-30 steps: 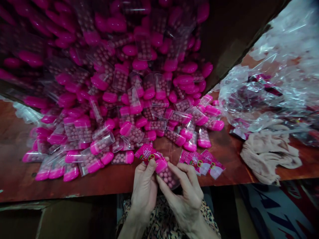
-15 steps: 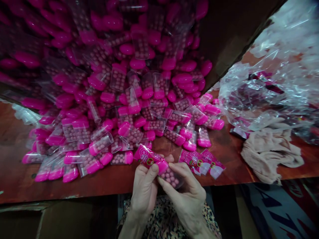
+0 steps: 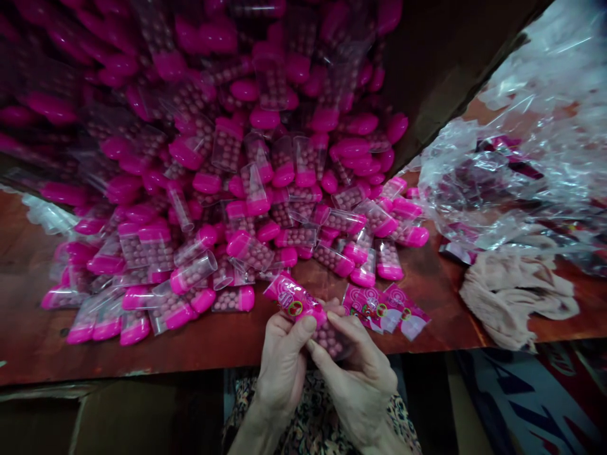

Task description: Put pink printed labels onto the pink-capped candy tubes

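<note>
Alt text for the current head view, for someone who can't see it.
Two hands hold a clear, pink-capped container of pink balls and a printed pink wrapper, before a large pile of similar containers.

We look forward and down from the head, close above the bench's (image 3: 190,354) front edge, facing across it.

Reddish-brown tabletop (image 3: 190,351), worn surface. Dark cardboard box (image 3: 40,423) below its left edge. Dim light.
</note>
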Action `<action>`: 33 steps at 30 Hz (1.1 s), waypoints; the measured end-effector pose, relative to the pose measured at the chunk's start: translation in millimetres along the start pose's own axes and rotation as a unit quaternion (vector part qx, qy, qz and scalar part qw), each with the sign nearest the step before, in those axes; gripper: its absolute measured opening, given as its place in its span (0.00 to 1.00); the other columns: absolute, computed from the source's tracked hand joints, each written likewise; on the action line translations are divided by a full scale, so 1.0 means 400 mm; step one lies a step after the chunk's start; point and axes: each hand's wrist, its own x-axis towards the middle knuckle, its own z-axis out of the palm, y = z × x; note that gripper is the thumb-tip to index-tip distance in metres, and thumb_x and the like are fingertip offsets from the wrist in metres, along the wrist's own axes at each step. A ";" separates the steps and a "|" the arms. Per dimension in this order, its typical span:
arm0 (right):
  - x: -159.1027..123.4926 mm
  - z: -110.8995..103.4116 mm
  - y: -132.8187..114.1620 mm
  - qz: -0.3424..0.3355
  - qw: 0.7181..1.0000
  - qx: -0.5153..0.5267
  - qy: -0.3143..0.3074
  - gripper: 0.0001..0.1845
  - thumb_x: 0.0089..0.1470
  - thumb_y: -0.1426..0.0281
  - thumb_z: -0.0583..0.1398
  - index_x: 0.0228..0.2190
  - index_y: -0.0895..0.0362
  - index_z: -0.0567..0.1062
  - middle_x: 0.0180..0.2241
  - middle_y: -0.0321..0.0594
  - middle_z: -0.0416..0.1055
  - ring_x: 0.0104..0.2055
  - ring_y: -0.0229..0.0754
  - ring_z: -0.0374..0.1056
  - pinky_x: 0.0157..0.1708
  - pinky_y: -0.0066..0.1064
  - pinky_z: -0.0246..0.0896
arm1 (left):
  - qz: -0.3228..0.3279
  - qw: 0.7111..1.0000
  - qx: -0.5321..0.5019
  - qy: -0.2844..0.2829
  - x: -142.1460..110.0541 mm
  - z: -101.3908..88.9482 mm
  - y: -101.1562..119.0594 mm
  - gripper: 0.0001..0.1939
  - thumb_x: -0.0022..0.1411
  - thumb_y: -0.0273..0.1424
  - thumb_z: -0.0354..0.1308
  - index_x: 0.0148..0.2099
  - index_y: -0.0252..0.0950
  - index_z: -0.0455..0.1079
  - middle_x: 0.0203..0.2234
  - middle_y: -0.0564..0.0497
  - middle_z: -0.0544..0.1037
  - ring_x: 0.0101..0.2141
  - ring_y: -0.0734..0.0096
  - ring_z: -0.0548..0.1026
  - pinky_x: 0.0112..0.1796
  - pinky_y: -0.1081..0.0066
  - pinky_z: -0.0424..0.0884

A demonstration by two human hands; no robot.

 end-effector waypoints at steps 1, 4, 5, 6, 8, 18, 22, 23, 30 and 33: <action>-0.002 0.002 -0.002 0.016 1.000 0.008 0.005 0.20 0.45 0.78 0.65 0.41 0.51 0.74 0.36 0.37 0.74 0.37 0.39 0.73 0.34 0.28 0.72 | -0.002 1.000 0.000 -0.002 -0.001 0.000 0.001 0.09 0.50 0.30 0.65 0.36 0.32 0.78 0.30 0.42 0.82 0.41 0.55 0.77 0.47 0.57 0.68; -0.009 0.008 -0.003 0.053 0.998 0.019 0.012 0.19 0.43 0.77 0.66 0.40 0.52 0.75 0.36 0.37 0.76 0.35 0.39 0.75 0.34 0.27 0.74 | 0.008 1.000 0.007 -0.004 -0.004 0.000 0.003 0.11 0.50 0.31 0.65 0.37 0.32 0.78 0.32 0.42 0.82 0.42 0.55 0.76 0.47 0.58 0.68; -0.013 0.009 -0.003 0.051 0.998 0.015 0.013 0.19 0.43 0.77 0.66 0.40 0.52 0.75 0.36 0.37 0.76 0.35 0.39 0.75 0.34 0.27 0.74 | 0.013 1.000 0.013 -0.004 -0.006 0.000 0.004 0.10 0.50 0.31 0.65 0.37 0.32 0.78 0.32 0.42 0.82 0.42 0.56 0.76 0.47 0.58 0.68; -0.016 0.009 -0.003 0.041 0.999 0.008 0.016 0.20 0.43 0.77 0.66 0.41 0.52 0.75 0.37 0.37 0.76 0.36 0.40 0.75 0.35 0.27 0.74 | 0.017 1.000 0.020 -0.004 -0.008 0.000 0.004 0.10 0.51 0.31 0.65 0.37 0.32 0.78 0.32 0.42 0.82 0.42 0.56 0.76 0.48 0.59 0.68; -0.020 0.007 -0.003 -0.003 1.000 -0.015 0.025 0.23 0.44 0.79 0.65 0.43 0.52 0.74 0.38 0.38 0.76 0.37 0.40 0.75 0.36 0.28 0.74 | 0.017 0.999 0.031 -0.002 -0.012 0.001 0.004 0.09 0.50 0.30 0.65 0.36 0.32 0.78 0.32 0.42 0.82 0.42 0.56 0.76 0.48 0.60 0.68; 0.001 0.005 -0.006 0.097 0.994 0.040 -0.040 0.18 0.45 0.73 0.66 0.41 0.54 0.75 0.35 0.40 0.77 0.34 0.42 0.75 0.34 0.32 0.75 | 0.030 0.999 0.027 0.030 -0.012 -0.004 0.015 0.09 0.53 0.32 0.63 0.36 0.33 0.78 0.34 0.42 0.81 0.41 0.57 0.77 0.47 0.60 0.68; -0.001 0.005 -0.010 0.016 1.000 0.008 -0.023 0.20 0.44 0.77 0.66 0.42 0.53 0.75 0.35 0.40 0.77 0.36 0.43 0.75 0.35 0.32 0.74 | 0.040 0.997 0.044 0.042 -0.015 -0.001 0.011 0.09 0.54 0.29 0.62 0.38 0.33 0.78 0.34 0.42 0.81 0.40 0.58 0.77 0.46 0.60 0.69; -0.003 0.004 -0.011 -0.004 1.000 -0.005 -0.012 0.22 0.44 0.78 0.65 0.43 0.53 0.75 0.36 0.40 0.77 0.37 0.43 0.75 0.36 0.32 0.74 | 0.034 0.998 0.043 0.040 -0.016 0.001 0.008 0.09 0.54 0.29 0.62 0.38 0.33 0.78 0.33 0.42 0.81 0.40 0.58 0.77 0.45 0.60 0.70; -0.024 -0.002 -0.005 0.052 0.998 0.017 0.023 0.21 0.45 0.76 0.65 0.43 0.54 0.73 0.38 0.42 0.76 0.36 0.42 0.75 0.37 0.32 0.74 | 0.003 0.997 0.073 0.016 -0.010 0.006 0.004 0.11 0.50 0.30 0.65 0.38 0.32 0.78 0.36 0.41 0.81 0.42 0.56 0.76 0.46 0.60 0.69; -0.015 -0.003 -0.006 0.073 0.997 0.030 0.011 0.20 0.46 0.75 0.65 0.43 0.54 0.72 0.38 0.41 0.76 0.36 0.41 0.75 0.38 0.31 0.73 | 0.002 0.997 0.072 0.013 -0.005 0.005 0.010 0.13 0.49 0.31 0.66 0.38 0.32 0.78 0.38 0.41 0.80 0.43 0.55 0.75 0.46 0.60 0.69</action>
